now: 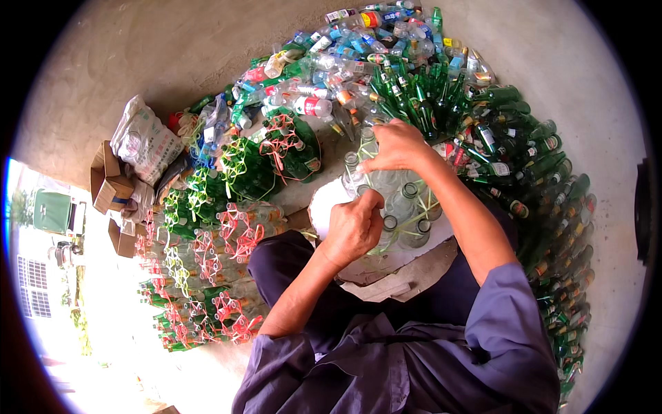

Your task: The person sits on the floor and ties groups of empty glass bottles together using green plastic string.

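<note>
Several clear glass bottles point(408, 199) stand upright in a cluster before me, on a round white-topped support point(323, 207). Pale green plastic twine point(427, 207) runs around and between their necks. My left hand point(354, 225) is closed in a fist at the cluster's near left side, apparently gripping the twine; the fingers hide most of what they hold. My right hand point(401, 147) reaches over the far side, thumb and fingers spread apart around the bottle necks. One bottle neck point(351, 160) shows beside its thumb.
Loose plastic bottles point(310, 106) heap against the wall, beside green glass bottles point(426, 103). More bottles point(543, 171) are stacked along the right. Tied green bottles point(297, 147) and clear bundles with red twine point(238, 227) stand left. Beyond lie a white sack point(145, 139) and cardboard box point(111, 181).
</note>
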Motion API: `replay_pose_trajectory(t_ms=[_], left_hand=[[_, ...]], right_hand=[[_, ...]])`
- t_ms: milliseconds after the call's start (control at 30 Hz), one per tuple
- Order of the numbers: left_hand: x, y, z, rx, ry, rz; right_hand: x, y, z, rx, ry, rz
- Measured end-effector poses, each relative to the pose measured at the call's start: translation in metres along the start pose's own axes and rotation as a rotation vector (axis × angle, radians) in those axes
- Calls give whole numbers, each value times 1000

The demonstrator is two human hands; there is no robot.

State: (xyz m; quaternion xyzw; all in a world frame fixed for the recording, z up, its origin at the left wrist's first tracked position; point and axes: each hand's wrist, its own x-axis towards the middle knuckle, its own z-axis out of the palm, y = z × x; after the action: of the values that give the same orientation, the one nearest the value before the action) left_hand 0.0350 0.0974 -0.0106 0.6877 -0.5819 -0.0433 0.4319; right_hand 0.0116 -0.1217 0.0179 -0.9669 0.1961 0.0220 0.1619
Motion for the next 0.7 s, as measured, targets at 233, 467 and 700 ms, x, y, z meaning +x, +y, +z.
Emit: replay_pose_trajectory(t_ms=[233,467,700], left_hand=[[6,-2,-6,-612,185,-369],[14,-11,-25,-1067,332,-623],[-14,-66,-9,-1125,396,-838]], right_hand=[[-1,-3,-4,3,-31,10],[-1,-4,-5,-3,-49,23],[-2,-8,-2,-29,-14,36]])
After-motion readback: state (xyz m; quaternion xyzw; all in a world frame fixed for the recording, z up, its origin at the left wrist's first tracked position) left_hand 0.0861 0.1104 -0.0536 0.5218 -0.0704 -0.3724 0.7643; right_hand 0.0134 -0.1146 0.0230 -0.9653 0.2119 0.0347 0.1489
